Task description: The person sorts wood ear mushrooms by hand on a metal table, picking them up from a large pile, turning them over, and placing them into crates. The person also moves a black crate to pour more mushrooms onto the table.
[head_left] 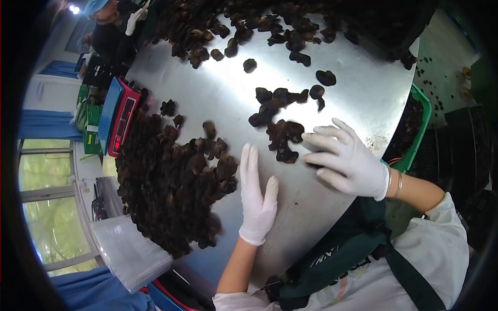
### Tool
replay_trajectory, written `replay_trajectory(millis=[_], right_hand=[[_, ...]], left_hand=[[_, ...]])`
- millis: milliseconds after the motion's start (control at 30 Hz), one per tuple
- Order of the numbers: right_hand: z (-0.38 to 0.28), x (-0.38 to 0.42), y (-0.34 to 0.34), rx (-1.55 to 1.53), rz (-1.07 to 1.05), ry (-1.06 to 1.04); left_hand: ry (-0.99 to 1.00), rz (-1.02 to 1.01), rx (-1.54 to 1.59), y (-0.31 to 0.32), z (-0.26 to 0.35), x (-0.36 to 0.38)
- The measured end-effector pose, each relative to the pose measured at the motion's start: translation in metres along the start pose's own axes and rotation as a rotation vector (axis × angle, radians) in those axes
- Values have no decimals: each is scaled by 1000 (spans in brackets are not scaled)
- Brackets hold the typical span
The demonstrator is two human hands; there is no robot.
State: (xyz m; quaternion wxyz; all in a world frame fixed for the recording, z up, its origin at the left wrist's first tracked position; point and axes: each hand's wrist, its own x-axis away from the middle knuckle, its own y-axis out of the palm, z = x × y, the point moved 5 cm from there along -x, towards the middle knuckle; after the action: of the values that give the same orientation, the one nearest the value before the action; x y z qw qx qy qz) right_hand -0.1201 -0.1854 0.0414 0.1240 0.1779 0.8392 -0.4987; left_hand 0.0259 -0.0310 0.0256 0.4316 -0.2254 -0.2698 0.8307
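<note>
My left hand (pixel 257 199), in a white glove, stands open with its fingers straight and the thumb apart. Its outer edge is beside a large heap of dark brown, curled pieces like wood ear mushrooms (pixel 174 186). My right hand (pixel 346 159), also gloved in white, is open with fingers spread over the metal table (pixel 306 207). Its fingertips are right at a small cluster of the same mushrooms (pixel 284 139). Another loose group (pixel 272 103) lies just beyond, with single pieces (pixel 326 78) around it.
A bigger mushroom heap (pixel 207 26) covers the far end. At the left edge stands a red and blue digital scale (pixel 122 118), and clear plastic bags (pixel 129 254) hang nearby. A green crate (pixel 423 116) is at the right. Another person (pixel 111 31) works at far left.
</note>
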Motion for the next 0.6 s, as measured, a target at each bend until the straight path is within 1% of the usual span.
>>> replay_trajectory(millis=[100,133,167,233,267,300,367,433,500,600], right_hand=[[24,-14,-1,-139,131,68],[28,-18,-4,-176,220,97],[30,-23,-7,-192,242,102],[28,-28,-17,-100,253,71],[30,-25,-19,-148,252,120],[33,-22,-20,-195,253,169],[42,-15,-19,-281,236,266],[49,-9,-13,-361,196,359],[47,-10,-10,-339,204,337],[41,-10,-10,-331,225,304]], left_hand=[[70,60,-79,6,7,-28],[138,136,-68,7,6,-38],[129,150,-32,8,-2,-46],[107,173,43,8,-11,-58],[-80,214,258,6,-22,-58],[-168,223,492,1,-26,-57],[-311,282,714,-12,-24,-47],[-358,276,761,-18,-27,-35],[-386,272,792,-20,-28,-27],[-353,295,743,-20,-25,-23]])
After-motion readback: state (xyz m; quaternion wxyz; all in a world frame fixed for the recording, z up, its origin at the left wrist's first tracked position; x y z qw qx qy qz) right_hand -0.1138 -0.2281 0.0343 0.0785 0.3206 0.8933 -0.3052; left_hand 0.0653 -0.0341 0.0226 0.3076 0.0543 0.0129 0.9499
